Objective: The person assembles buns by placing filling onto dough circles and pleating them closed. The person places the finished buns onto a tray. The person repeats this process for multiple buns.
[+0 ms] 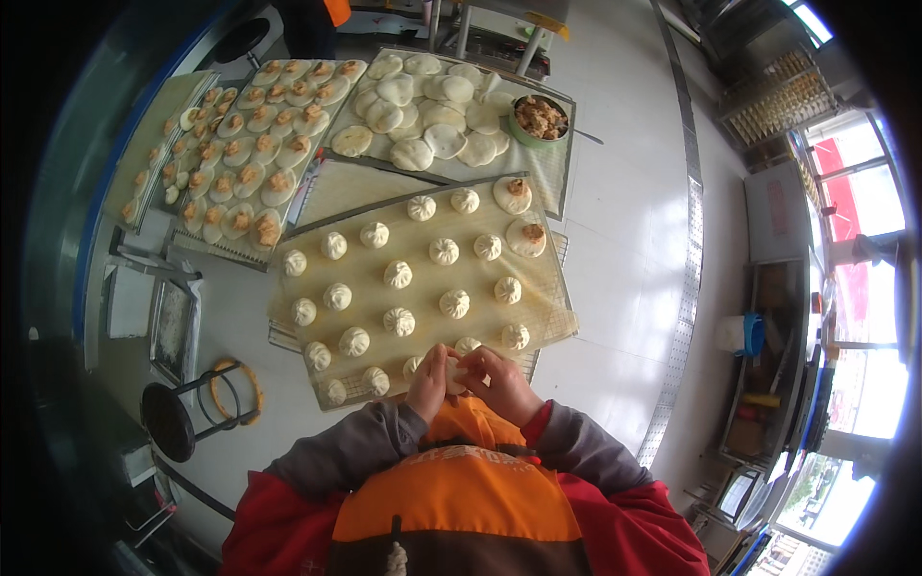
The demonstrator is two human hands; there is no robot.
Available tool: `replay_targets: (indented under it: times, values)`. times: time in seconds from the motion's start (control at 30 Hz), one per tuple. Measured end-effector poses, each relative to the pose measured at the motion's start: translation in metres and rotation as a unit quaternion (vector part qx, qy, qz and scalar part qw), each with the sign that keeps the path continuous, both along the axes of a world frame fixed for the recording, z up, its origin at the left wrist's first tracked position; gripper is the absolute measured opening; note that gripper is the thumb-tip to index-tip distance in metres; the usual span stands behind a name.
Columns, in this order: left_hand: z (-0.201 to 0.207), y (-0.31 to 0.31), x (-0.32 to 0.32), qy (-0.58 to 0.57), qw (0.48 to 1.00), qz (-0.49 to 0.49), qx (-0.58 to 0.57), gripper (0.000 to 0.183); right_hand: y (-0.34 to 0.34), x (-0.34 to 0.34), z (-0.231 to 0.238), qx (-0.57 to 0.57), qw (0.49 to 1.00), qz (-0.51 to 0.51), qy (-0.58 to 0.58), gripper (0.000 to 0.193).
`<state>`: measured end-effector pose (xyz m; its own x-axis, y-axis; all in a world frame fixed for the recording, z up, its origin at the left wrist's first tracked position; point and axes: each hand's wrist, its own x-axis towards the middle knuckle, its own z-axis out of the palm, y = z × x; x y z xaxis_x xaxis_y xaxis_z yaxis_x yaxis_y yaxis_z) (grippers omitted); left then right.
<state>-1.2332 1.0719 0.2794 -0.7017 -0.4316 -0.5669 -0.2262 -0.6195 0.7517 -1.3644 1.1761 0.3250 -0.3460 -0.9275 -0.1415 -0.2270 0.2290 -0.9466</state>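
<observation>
Close to my body, above the near edge of a mesh-lined tray (413, 245), my hands are together around one small dough bun (455, 377). My left hand (428, 386) cups it from the left. The fingers of my right hand (503, 382) pinch at its top, partly hiding it. Pleated buns (399, 321) stand in loose rows over the tray. At its far right corner lie two flat dough rounds, a far one (512, 196) and a nearer one (526, 239), each with a dab of filling.
Beyond lies a tray of overlapping dough wrappers (444, 140) with a green bowl of filling (541, 120). Boards of filled rounds (247, 173) are at the left. A black stool (169, 422) stands left on the floor. Another person (309, 27) is at the top edge. Shelves (768, 384) line the right.
</observation>
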Motion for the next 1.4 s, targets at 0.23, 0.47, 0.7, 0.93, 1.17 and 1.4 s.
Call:
replay_targets:
  times: [0.23, 0.47, 0.7, 0.93, 1.17, 1.4]
  values:
    - [-0.027, 0.006, -0.033, 0.045, 0.989, -0.079, 0.114, 0.055, 0.021, -0.030, -0.007, -0.035, 0.974, -0.042, 0.219, 0.033]
    - [-0.025, 0.017, -0.090, 0.063, 0.970, -0.095, 0.214, 0.066, 0.053, -0.084, -0.048, 0.070, 0.989, -0.124, 0.028, 0.051]
    - [-0.042, -0.007, -0.085, -0.048, 0.992, -0.115, 0.000, 0.032, 0.105, -0.136, -0.118, 0.064, 0.960, -0.145, 0.232, 0.050]
    - [-0.073, -0.037, -0.213, -0.017, 0.880, -0.125, -0.459, 0.030, 0.106, -0.142, -0.115, 0.118, 0.933, -0.140, 0.308, 0.053]
    - [-0.108, -0.048, -0.315, -0.130, 0.726, -0.163, -0.656, 0.019, 0.049, -0.204, -0.120, 0.049, 0.944, -0.179, 0.274, 0.038]
    - [-0.140, -0.052, -0.302, -0.102, 0.746, -0.130, -0.645, 0.021, -0.039, -0.255, -0.163, 0.009, 0.943, -0.172, 0.286, 0.033]
